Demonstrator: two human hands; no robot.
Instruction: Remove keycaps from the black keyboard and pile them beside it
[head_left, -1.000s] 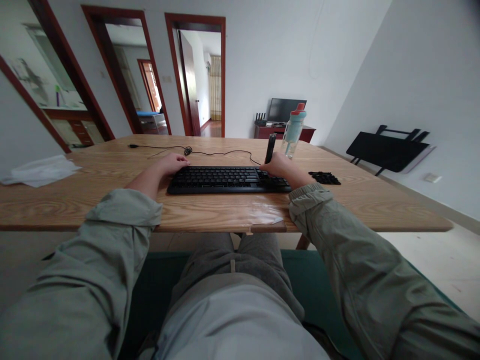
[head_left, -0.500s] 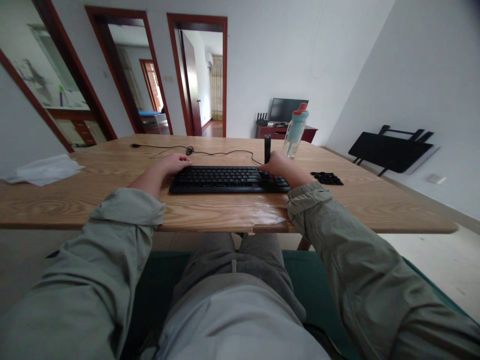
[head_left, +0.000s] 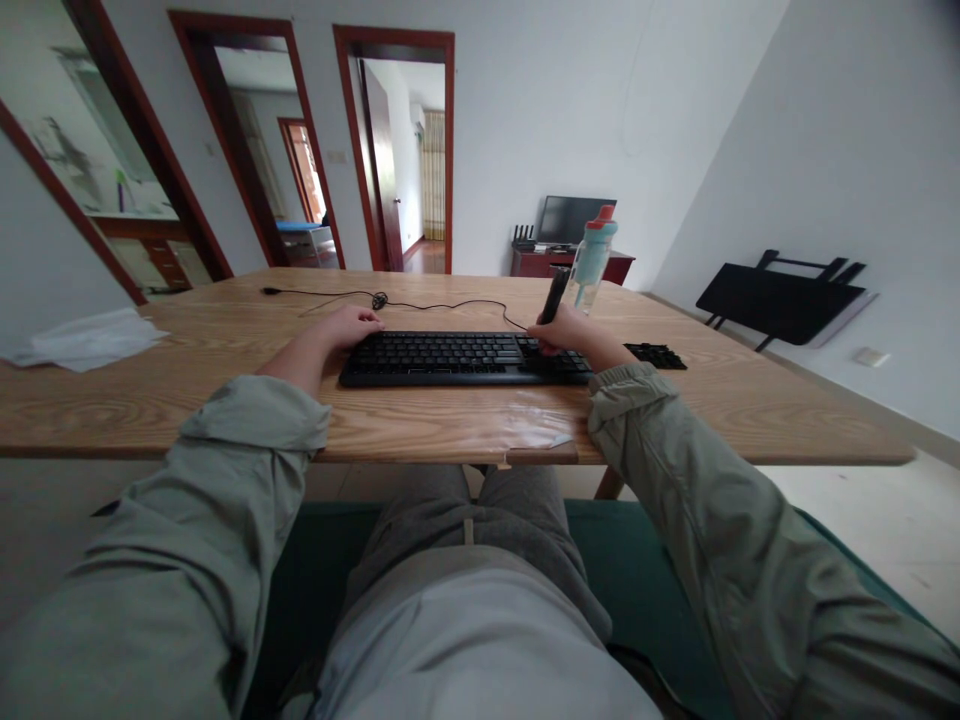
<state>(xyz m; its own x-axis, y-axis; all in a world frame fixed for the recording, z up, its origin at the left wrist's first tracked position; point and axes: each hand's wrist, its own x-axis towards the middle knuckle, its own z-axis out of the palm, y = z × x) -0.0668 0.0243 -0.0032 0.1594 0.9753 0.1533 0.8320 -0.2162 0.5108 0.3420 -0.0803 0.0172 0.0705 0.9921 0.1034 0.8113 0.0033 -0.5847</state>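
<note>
The left hand lies low at the far left corner of the keyboard, its forearm slanting inward from the left and its knuckles up; the fingers are bent and close together, their tips at the back edge, though I cannot tell whether they grip it or only rest there. The right hand is curled in a fist around a black handled tool — the thumb side faces the keyboard, and the tool's upper end rises out of the grip, leaning to the right. Its lower end is hidden by the fingers, above the keys on the right part of the board. Both sleeves are gathered up the forearms, leaving the wrists bare. The keyboard lies flat near the front of the wooden table, long side toward the person, between the two hands; its black cable runs off behind it to the left. Beside the right wrist sits a cluster of small black pieces, and beyond that hand stands a clear bottle with a red-topped lid. The legends on the keys are too small to read.
</note>
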